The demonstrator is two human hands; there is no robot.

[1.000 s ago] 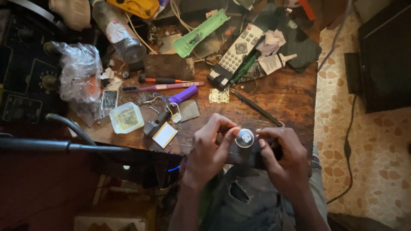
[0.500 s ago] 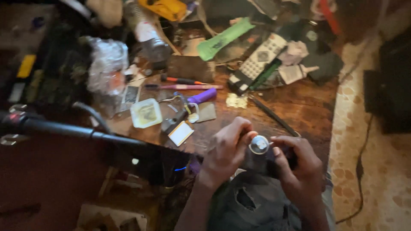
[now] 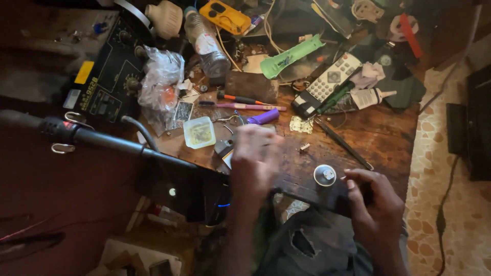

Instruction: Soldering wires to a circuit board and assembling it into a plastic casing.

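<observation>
The right hand (image 3: 376,204) curls its fingers around the right end of a dark flat device (image 3: 312,191) lying at the near edge of the wooden table (image 3: 378,138), gripping it; a small round silver part (image 3: 325,175) sits on top of the device, just left of those fingertips. The left hand (image 3: 255,161) is blurred above the device's left end, fingers loosely bent, and whether it grasps anything cannot be told. Beyond the device lie one square clear plastic tub (image 3: 199,132), one purple tool (image 3: 263,117), one pink-handled tool (image 3: 248,106), one white remote control (image 3: 332,77), one green plastic strip (image 3: 291,56), one plastic bottle (image 3: 206,43) and one yellow case (image 3: 225,16).
</observation>
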